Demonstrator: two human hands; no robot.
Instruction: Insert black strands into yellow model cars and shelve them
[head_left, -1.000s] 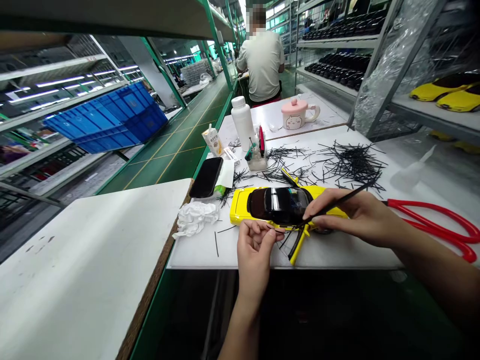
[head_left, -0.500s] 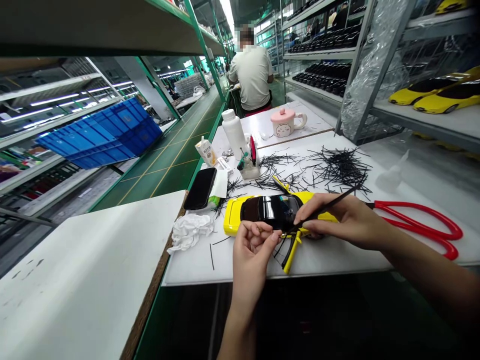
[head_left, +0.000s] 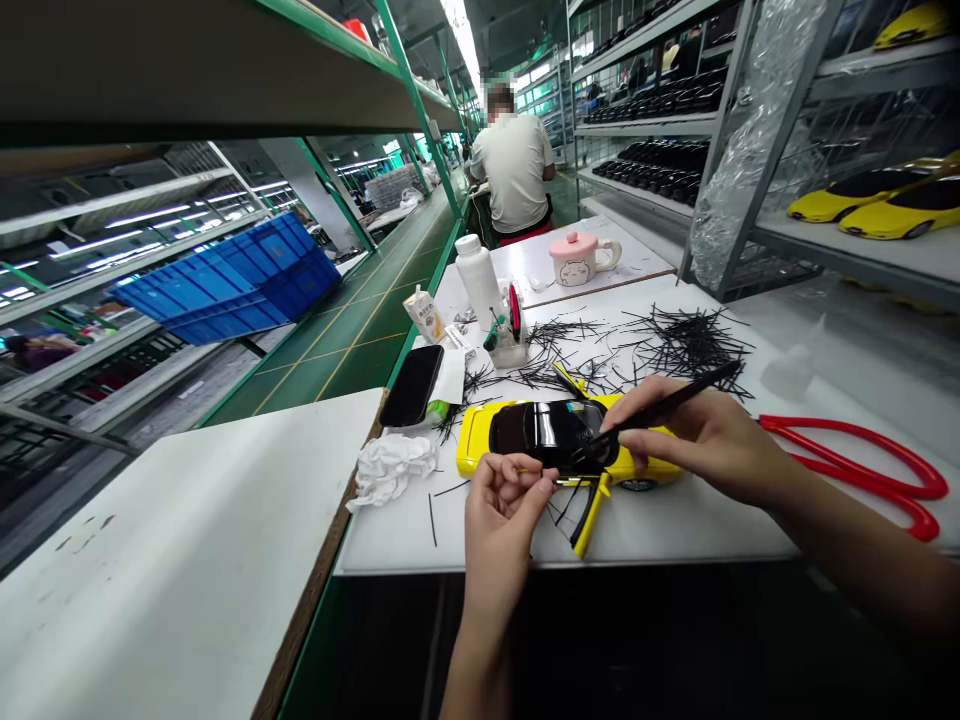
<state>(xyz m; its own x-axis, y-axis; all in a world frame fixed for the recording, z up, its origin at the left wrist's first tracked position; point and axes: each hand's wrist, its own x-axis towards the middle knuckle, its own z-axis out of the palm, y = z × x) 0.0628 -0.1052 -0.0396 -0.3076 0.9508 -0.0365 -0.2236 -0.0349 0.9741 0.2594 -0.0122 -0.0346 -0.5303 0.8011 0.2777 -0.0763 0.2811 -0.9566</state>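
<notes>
A yellow model car with a black roof lies crosswise on the white table, both doors swung out. Its near door points toward me. My right hand grips black tweezers, their tips angled down to the left over the car's near side. Beside the door opening, my left hand is closed, thumb and fingertips pinched together. Whatever lies in that pinch is too small to make out. Thin black strips hang near the door.
Loose black strips are heaped behind the car. Red-handled scissors lie at right. At left are a crumpled tissue and a phone. Farther back stand a white bottle, a pink-lidded mug and a seated person.
The tweezers have shifted, and their tips now show more clearly by the car's side. My left hand keeps its pinch. The whole view has moved slightly.
</notes>
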